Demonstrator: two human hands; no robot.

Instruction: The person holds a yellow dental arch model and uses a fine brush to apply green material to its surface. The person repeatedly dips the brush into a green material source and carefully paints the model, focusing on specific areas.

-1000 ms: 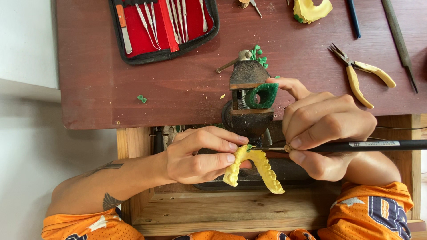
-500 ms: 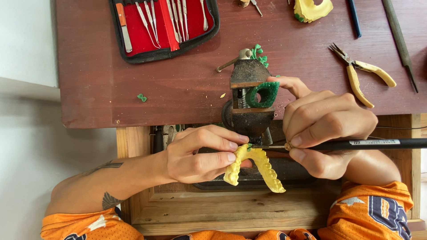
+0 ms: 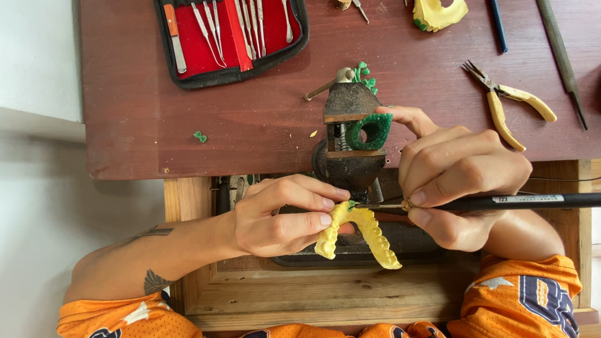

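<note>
Left grip [image 3: 282,216] clamped on yellow dental cast [image 3: 366,231]; right grip [image 3: 460,181] clamped on black tool [image 3: 501,201]; white label on handle.

A single head camera looks almost straight down, close over the vise [image 3: 350,141] at the bench edge. Beyond the vise lies the bench top; nearer than it, both forearms and what seems to be an open drawer.

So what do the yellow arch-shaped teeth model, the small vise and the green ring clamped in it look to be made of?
Yellow teeth model: probably plaster or dental stone, matte and chalky. Small vise: metal, dark and rust-stained, with a bare screw thread. Green ring: likely wax or soft resin, opaque with a rough edge; the look leaves it open.
</note>
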